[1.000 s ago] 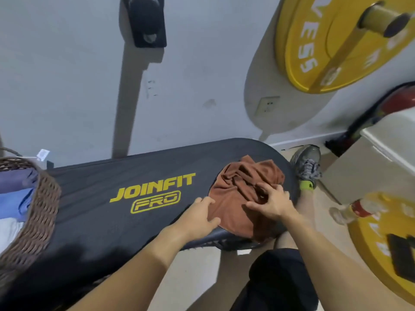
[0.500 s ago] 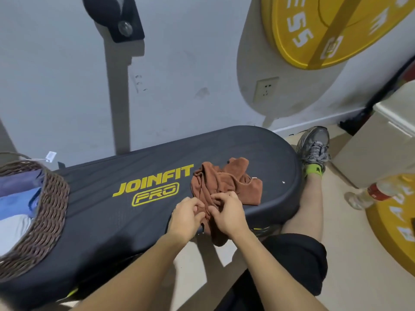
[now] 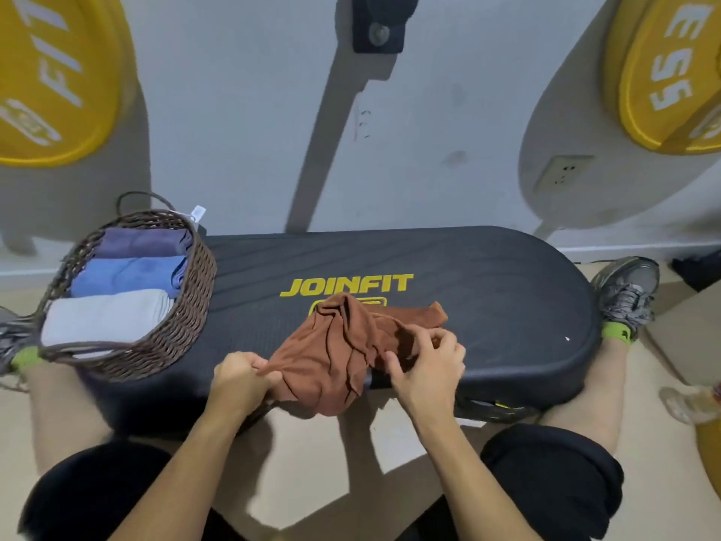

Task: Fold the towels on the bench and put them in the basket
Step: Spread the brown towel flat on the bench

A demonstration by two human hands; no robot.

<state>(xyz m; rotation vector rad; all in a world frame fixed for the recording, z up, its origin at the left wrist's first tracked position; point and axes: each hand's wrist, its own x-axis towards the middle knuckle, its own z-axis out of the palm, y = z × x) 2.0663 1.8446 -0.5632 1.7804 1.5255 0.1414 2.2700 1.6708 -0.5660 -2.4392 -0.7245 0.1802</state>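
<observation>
While both hands, left hand and right hand, pinch the brown towel, pull its corners apart to lay it flat

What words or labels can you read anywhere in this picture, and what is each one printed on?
"JOINFIT": yellow letters on the black bench.
Boxed logo line below it: mostly covered by the brown towel, unreadable.
"FIT": white letters on the left yellow weight plate, cut off by the frame.
"ESS": white letters on the right yellow weight plate, also cut off.
White tag on the basket: too small to read.
</observation>
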